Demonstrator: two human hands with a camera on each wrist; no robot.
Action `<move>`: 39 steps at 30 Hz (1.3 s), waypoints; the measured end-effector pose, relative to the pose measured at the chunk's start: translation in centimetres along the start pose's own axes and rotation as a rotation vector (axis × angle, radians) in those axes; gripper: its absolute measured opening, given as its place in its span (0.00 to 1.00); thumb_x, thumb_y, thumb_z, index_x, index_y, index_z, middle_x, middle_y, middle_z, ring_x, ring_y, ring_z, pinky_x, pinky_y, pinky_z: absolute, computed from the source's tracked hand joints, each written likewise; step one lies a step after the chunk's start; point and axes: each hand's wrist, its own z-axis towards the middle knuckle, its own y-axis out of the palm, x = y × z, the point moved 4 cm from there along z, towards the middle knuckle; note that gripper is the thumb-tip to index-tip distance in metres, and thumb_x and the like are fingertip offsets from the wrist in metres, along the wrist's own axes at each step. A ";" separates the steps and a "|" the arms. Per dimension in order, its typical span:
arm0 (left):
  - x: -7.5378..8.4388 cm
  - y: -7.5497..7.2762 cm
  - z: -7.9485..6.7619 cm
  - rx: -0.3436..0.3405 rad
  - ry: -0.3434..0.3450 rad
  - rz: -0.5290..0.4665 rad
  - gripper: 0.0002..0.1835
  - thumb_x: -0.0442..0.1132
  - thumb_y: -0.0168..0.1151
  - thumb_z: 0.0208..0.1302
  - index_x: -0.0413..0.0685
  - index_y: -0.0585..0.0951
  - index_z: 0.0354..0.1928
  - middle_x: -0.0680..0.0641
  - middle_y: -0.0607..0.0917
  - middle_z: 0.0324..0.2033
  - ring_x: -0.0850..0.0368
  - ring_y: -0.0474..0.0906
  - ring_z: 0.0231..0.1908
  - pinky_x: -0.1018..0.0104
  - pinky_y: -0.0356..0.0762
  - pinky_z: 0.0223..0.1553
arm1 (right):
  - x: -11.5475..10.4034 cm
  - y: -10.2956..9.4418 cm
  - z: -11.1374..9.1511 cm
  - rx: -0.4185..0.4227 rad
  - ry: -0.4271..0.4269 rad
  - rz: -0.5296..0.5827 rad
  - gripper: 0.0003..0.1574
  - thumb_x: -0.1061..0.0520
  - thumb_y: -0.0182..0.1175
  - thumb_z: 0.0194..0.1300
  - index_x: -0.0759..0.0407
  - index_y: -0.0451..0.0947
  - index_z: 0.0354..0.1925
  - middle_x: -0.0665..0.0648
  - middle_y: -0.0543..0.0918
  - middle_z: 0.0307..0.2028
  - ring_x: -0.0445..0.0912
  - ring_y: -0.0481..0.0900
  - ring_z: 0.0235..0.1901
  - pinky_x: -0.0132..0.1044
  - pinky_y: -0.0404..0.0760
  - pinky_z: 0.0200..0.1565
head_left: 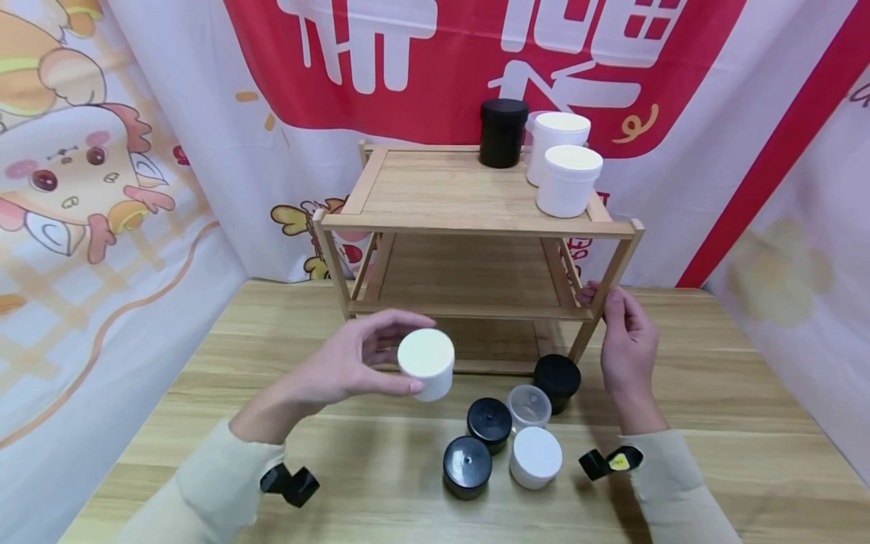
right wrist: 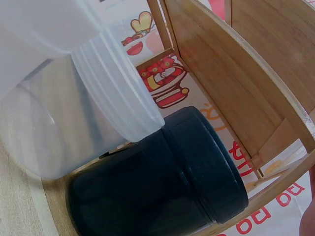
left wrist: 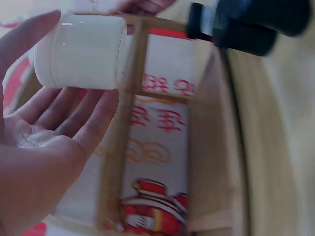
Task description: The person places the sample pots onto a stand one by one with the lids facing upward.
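My left hand (head_left: 340,366) holds a white lidded jar (head_left: 427,364) between thumb and fingers, in front of the wooden shelf rack (head_left: 469,223). Seen from the left wrist, the jar (left wrist: 88,51) lies sideways across the fingers, its wall smooth and glossy. On the other side, my right hand (head_left: 630,347) grips the rack's right front leg, thumb in front and fingertips partly hidden behind the post. Only a sliver of this hand shows at the right edge of the right wrist view. Near it on the table stands a tall black jar (head_left: 557,381).
Two black-lidded jars (head_left: 467,465), a clear tub (head_left: 529,406) and a white jar (head_left: 536,457) cluster on the table before the rack. On the top shelf stand a black jar (head_left: 504,134) and two white jars (head_left: 569,181). Printed cloth (head_left: 421,113) hangs behind.
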 end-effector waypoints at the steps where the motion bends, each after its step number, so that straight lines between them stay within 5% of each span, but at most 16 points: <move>1: 0.8 0.0 0.2 0.010 0.002 -0.002 0.38 0.32 0.82 0.57 0.49 0.78 0.70 0.44 0.84 0.63 0.47 0.83 0.62 0.56 0.83 0.66 | 0.0 0.0 0.0 -0.001 0.002 -0.002 0.30 0.43 0.51 0.85 0.67 0.84 0.60 0.56 0.91 0.54 0.41 0.90 0.52 0.27 0.81 0.64; 7: 4.6 -0.3 1.5 0.076 -0.033 -0.020 0.35 0.32 0.80 0.59 0.50 0.78 0.68 0.45 0.85 0.62 0.48 0.84 0.61 0.56 0.85 0.63 | 0.0 -0.1 0.0 -0.002 0.019 -0.048 0.30 0.41 0.50 0.85 0.63 0.85 0.60 0.48 0.91 0.53 0.40 0.90 0.53 0.26 0.80 0.65; 19: 10.9 -0.6 3.6 0.149 -0.023 0.055 0.33 0.39 0.78 0.63 0.55 0.77 0.70 0.50 0.83 0.64 0.48 0.82 0.62 0.47 0.82 0.65 | 0.0 -0.2 0.1 0.001 -0.008 -0.018 0.30 0.43 0.51 0.86 0.67 0.84 0.59 0.50 0.91 0.52 0.40 0.90 0.52 0.26 0.81 0.63; 39: 14.6 -2.6 6.9 0.332 0.047 0.058 0.33 0.43 0.77 0.64 0.59 0.78 0.71 0.50 0.81 0.65 0.49 0.81 0.61 0.45 0.79 0.66 | 0.2 0.1 0.0 0.008 -0.022 0.054 0.29 0.45 0.52 0.85 0.70 0.84 0.59 0.49 0.92 0.49 0.40 0.91 0.50 0.27 0.82 0.62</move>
